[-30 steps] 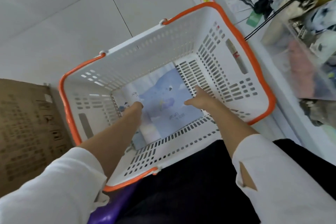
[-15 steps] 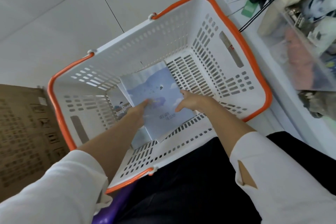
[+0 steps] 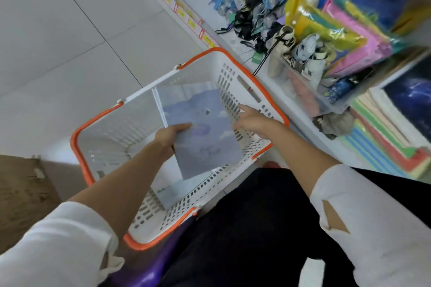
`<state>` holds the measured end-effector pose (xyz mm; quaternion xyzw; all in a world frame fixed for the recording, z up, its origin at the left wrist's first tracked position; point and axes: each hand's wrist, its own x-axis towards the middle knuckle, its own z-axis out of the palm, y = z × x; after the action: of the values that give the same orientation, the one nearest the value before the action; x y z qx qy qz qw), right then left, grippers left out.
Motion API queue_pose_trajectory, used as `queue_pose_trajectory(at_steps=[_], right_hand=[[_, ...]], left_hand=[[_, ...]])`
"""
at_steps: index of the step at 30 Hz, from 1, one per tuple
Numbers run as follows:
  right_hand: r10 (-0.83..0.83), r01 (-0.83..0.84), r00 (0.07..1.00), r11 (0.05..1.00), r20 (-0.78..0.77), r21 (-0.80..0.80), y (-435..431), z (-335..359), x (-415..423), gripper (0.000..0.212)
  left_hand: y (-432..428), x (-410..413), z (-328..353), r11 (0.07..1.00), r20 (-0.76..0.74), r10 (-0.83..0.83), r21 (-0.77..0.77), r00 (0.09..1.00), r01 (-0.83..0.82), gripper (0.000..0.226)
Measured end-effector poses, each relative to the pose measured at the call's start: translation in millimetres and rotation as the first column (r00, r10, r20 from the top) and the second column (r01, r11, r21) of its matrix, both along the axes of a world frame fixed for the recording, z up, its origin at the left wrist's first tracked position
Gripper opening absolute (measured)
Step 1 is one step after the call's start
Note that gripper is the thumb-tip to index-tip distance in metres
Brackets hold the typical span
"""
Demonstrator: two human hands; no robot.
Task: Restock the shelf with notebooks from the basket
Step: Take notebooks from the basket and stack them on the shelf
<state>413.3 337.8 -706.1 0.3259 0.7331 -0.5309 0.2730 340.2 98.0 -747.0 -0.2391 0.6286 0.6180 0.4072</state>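
Mid-frame, over the basket [image 3: 112, 137]: left hand [image 3: 171, 135] pinches the blue notebook [image 3: 200, 133] by one edge, right hand [image 3: 253, 121] just beside it, fingers spread wide. One-hand grip, so it could sag and drop before reaching the shelf [image 3: 291, 105] at frame right.

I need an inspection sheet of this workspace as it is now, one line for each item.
Surface: grey tiled floor.
Job's things: white basket beside the shelf; notebook held over the basket; second notebook lying inside it; stack on the shelf.
Clutter: umbrellas, clear bin, cardboard box.
Grippers: left hand grips the notebook's edge; right hand open at its right edge, contact unclear.
Cables: thin black cord near the bin.
Surroundings: shop aisle, purple stool.
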Motion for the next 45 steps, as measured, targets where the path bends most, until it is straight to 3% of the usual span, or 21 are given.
queue_pose_trajectory(at_steps=[6,9,14,19,21,25,30,35,39,41,45], right_hand=[[-0.15,0.157,0.981,0.986,-0.125,0.049,16.2,83.7,22.1,0.069],[-0.216,0.225,0.961,0.974,-0.171,0.035,26.4,114.7,41.7,0.044],[-0.46,0.496,0.823,0.868,-0.334,0.025,36.8,185.3,75.8,0.008],[-0.348,0.524,0.752,0.831,-0.559,0.188,63.8,269.2,121.6,0.026],[-0.339,0.558,0.7,0.809,-0.628,0.185,73.8,302.4,140.2,0.032],[-0.313,0.58,0.629,0.798,-0.712,0.161,88.5,364.8,181.0,0.038],[-0.418,0.752,0.394,0.659,-0.818,0.025,108.9,417.5,226.8,0.038],[-0.511,0.827,0.169,0.538,-0.843,-0.161,132.3,449.2,258.4,0.033],[-0.558,0.884,0.002,0.39,-0.83,-0.26,155.6,469.2,269.5,0.017],[-0.575,0.909,-0.047,0.315,-0.817,-0.274,172.8,473.5,269.9,0.014],[-0.635,0.907,-0.072,0.28,-0.77,-0.315,227.6,473.8,257.4,0.059]], left_hand=[[32.8,-3.1,94.2,0.95,-0.114,-0.175,0.241,0.978,0.198,0.036],[54.1,3.0,142.0,0.903,-0.191,-0.21,0.339,0.959,0.265,0.024],[93.3,18.6,218.9,0.851,-0.296,-0.261,0.378,0.919,0.364,0.02],[135.1,41.5,288.7,0.816,-0.411,-0.256,0.393,0.875,0.424,0.02],[152.0,53.5,319.0,0.783,-0.438,-0.268,0.42,0.858,0.459,0.016],[190.2,67.4,372.3,0.755,-0.507,-0.274,0.413,0.817,0.509,0.031],[228.1,101.5,448.4,0.651,-0.589,-0.389,0.369,0.709,0.663,0.013],[255.1,130.9,505.7,0.608,-0.719,-0.374,0.287,0.585,0.741,0.008],[271.8,146.3,524.7,0.554,-0.817,-0.324,0.244,0.477,0.796,0.015],[279.0,150.4,530.1,0.554,-0.823,-0.277,0.285,0.496,0.782,0.025],[293.7,146.4,531.9,0.598,-0.859,-0.205,0.269,0.469,0.755,0.042]])
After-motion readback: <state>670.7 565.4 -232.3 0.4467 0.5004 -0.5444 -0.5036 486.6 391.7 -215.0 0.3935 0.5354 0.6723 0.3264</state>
